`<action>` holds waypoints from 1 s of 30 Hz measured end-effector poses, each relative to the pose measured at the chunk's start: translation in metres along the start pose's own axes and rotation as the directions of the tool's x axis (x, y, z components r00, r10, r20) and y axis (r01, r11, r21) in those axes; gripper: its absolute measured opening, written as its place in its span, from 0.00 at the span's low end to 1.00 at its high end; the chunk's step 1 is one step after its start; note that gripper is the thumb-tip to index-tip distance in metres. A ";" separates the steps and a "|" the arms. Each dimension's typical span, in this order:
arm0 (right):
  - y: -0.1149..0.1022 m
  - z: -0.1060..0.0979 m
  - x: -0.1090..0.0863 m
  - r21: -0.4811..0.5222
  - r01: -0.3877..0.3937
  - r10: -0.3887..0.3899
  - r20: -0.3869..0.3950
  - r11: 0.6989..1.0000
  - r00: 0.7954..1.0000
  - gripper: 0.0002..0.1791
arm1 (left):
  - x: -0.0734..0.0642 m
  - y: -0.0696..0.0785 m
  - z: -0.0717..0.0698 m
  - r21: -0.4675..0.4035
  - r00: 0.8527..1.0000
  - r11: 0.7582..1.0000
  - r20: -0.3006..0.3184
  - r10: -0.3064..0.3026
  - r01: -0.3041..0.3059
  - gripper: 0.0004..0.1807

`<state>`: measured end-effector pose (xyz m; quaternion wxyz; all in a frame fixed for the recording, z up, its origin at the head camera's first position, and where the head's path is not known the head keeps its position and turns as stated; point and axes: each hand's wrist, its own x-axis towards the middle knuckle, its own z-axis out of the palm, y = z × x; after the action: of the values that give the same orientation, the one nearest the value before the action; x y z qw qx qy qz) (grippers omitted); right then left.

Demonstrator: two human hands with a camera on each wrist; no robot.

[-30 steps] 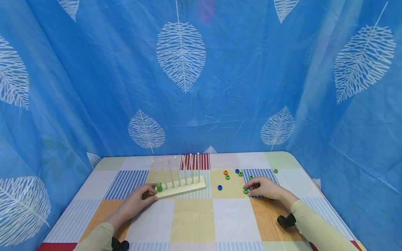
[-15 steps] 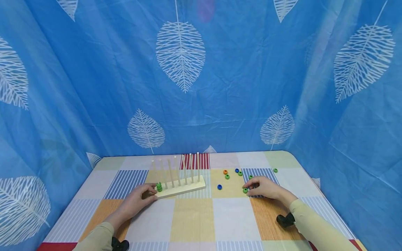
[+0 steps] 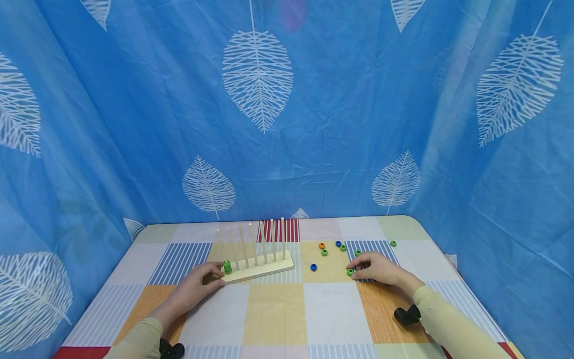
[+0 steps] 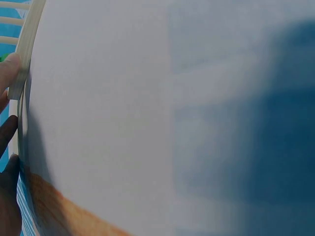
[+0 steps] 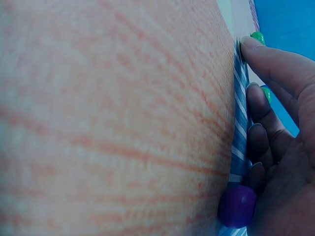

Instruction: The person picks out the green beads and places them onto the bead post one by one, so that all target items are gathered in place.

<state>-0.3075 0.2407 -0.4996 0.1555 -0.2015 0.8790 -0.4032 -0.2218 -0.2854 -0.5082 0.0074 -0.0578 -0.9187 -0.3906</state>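
Note:
A pale wooden peg rack [image 3: 269,269] with several upright pegs stands left of centre in the head view. Small green pieces [image 3: 227,268] are stacked on its leftmost peg. My left hand [image 3: 197,286] grips the rack's left end between thumb and fingers; the left wrist view shows the thumb [image 4: 10,69] against the board's end. To the right, my right hand [image 3: 378,268] has its thumb and index finger around a green bead [image 3: 350,272] that rests on the cloth. A purple bead [image 5: 237,206] sits by the little finger in the right wrist view; the head view hides it.
Between rack and right hand lie a blue bead [image 3: 314,268], an orange bead [image 3: 322,246], another blue bead [image 3: 338,244] and several green ones. One green bead [image 3: 393,244] lies farther right. A patchwork cloth [image 3: 275,314] covers the table; blue curtains [image 3: 341,99] surround it.

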 end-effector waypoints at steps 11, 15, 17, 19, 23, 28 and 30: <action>-0.001 0.001 0.000 -0.003 -0.002 0.002 -0.001 1.000 1.000 0.13 | 0.000 0.000 0.000 -0.006 1.000 1.000 0.002 -0.004 0.004 0.08; 0.000 0.000 0.000 -0.010 0.003 -0.003 -0.002 1.000 1.000 0.13 | 0.000 0.000 0.000 0.001 1.000 1.000 -0.001 -0.001 0.001 0.08; 0.000 0.000 0.000 -0.009 0.006 -0.006 -0.001 1.000 1.000 0.13 | 0.000 0.000 0.000 0.002 1.000 1.000 -0.002 0.001 -0.001 0.08; 0.000 0.000 -0.001 -0.003 0.009 -0.009 -0.001 1.000 1.000 0.12 | 0.000 0.000 0.000 0.001 1.000 1.000 -0.002 0.002 -0.002 0.08; 0.000 0.001 -0.001 0.008 0.009 -0.009 -0.001 1.000 1.000 0.12 | 0.000 0.001 0.000 0.000 1.000 1.000 -0.002 0.004 -0.004 0.08; 0.000 0.001 -0.001 0.022 0.011 -0.011 -0.002 1.000 1.000 0.11 | 0.000 0.000 0.000 -0.002 1.000 1.000 -0.001 0.000 0.000 0.08; 0.000 0.001 -0.001 0.025 0.015 -0.015 -0.001 1.000 1.000 0.11 | 0.000 0.000 0.000 -0.003 1.000 1.000 0.000 -0.004 0.004 0.08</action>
<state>-0.3068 0.2406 -0.5004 0.1547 -0.2058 0.8725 -0.4154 -0.2222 -0.2852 -0.5080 0.0068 -0.0561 -0.9182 -0.3920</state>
